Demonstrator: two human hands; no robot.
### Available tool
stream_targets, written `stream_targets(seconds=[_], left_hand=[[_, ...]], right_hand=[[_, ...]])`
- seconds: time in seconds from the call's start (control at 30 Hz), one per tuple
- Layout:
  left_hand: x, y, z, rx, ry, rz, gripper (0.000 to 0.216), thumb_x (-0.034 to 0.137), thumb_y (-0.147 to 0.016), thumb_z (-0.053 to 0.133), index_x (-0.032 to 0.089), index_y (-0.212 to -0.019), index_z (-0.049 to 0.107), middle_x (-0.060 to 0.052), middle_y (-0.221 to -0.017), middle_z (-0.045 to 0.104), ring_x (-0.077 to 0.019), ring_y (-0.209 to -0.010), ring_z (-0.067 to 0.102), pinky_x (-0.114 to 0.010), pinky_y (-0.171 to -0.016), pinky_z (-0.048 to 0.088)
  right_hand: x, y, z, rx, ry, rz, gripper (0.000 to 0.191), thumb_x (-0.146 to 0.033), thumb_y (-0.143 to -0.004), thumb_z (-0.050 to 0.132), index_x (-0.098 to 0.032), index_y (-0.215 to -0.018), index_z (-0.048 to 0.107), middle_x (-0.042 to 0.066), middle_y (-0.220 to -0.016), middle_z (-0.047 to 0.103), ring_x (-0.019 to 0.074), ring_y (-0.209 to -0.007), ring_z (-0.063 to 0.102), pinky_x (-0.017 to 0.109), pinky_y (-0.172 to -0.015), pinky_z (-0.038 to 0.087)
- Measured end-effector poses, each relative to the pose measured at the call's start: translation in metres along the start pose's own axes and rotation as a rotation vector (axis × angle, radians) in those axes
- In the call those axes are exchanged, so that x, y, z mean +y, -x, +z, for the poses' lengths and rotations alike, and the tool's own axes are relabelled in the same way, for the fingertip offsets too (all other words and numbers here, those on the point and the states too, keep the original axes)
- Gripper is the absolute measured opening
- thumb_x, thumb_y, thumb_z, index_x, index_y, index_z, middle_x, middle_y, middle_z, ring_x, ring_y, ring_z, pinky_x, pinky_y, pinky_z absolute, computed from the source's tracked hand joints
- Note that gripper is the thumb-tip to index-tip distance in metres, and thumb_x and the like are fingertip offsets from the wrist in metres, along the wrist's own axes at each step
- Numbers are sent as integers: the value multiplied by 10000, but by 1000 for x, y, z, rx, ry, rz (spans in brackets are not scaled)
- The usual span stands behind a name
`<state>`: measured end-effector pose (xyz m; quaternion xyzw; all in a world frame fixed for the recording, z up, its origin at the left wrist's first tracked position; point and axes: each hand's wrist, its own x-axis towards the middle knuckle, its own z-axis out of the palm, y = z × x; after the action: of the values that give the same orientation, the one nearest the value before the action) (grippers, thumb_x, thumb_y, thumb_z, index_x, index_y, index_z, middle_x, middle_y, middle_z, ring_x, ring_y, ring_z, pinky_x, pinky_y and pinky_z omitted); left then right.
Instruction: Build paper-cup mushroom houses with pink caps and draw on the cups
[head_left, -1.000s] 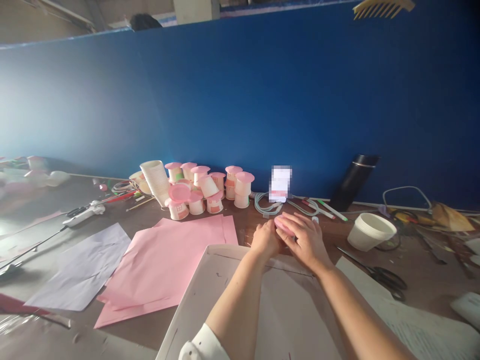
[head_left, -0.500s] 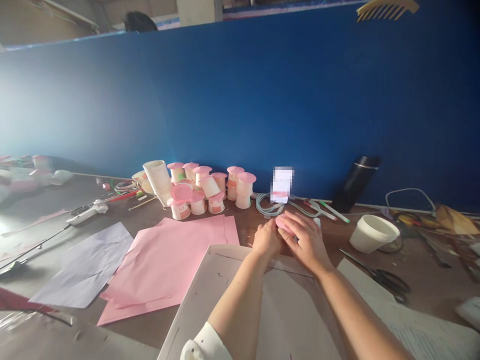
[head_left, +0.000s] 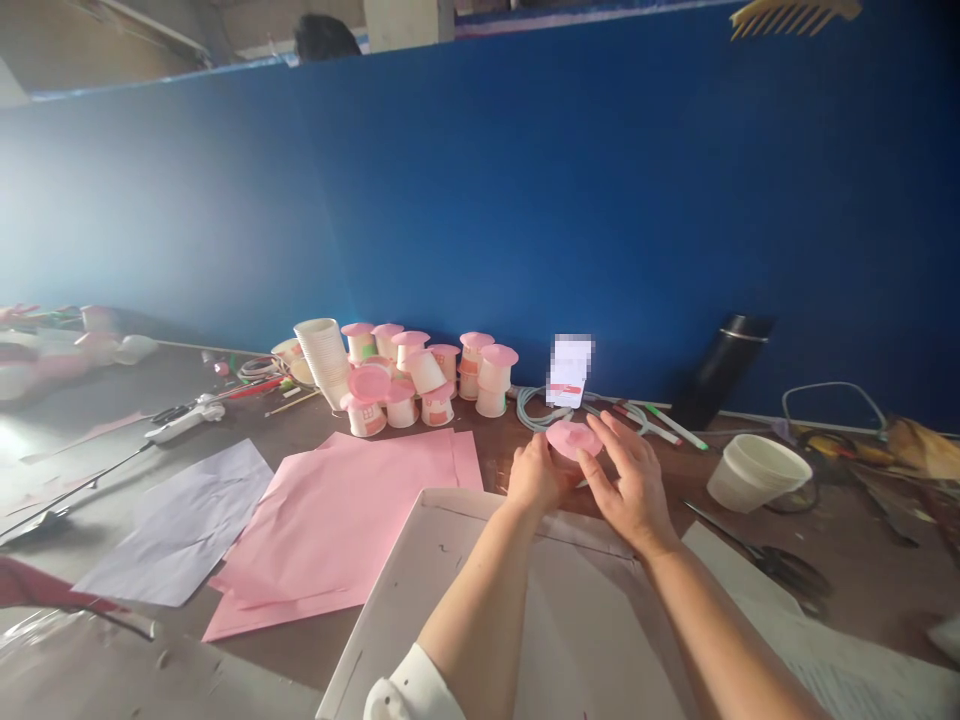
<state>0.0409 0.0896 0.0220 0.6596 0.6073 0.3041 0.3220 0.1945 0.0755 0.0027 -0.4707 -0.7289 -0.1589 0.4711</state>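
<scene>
Pink disc [head_left: 571, 438] newly uncovered
We find the right hand [head_left: 630, 488] lifted from covering it, fingers spread at its rim; left hand's [head_left: 534, 475] grip we cannot tell; disc toward the tabletop's [head_left: 495, 462] back edge; pressing apparently eased.

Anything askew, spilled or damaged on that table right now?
Two mild oddities: among the pink-topped cups, one white cup tilts while most neighbours stand upright, and the pale sheet at the left looks creased. I see no spill.
</scene>
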Motion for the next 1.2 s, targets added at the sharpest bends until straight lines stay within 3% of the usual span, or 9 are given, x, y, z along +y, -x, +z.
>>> stream_targets(seconds=[0.23,0.57,0.8,1.2], left_hand=[[2,-3,-7,55,59,-119,602,457,-721,794,187,-1217,584,-162,-1246,680,-329,-1217,601,-379,-942,499],[-1,-9,-18,182,53,-195,580,436,-737,785,175,-1204,560,-161,-1262,679,-321,-1231,597,-353,-952,482],[-10,-16,-44,281,-90,-244,507,394,-762,750,185,-1178,550,-163,-1288,679,-328,-1255,588,-360,-974,462],[-35,-34,-83,417,-232,-356,566,446,-795,725,190,-1246,499,-173,-1379,628,-330,-1338,536,-379,-1045,434]], right_hand=[[1,4,-4,67,-20,28,485,-439,-1009,559,-199,-1431,558,180,-1394,604,336,-1269,585,538,-1079,460],[1,12,6,-13,-76,146,534,-549,-1012,496,-205,-1414,569,175,-1372,613,340,-1292,569,581,-1072,461],[4,13,6,-13,-134,156,498,-530,-1007,515,-207,-1376,601,165,-1343,631,319,-1277,579,563,-1082,465],[6,14,7,-50,-167,153,453,-497,-1006,535,-205,-1342,618,146,-1287,663,306,-1221,611,541,-1068,486]])
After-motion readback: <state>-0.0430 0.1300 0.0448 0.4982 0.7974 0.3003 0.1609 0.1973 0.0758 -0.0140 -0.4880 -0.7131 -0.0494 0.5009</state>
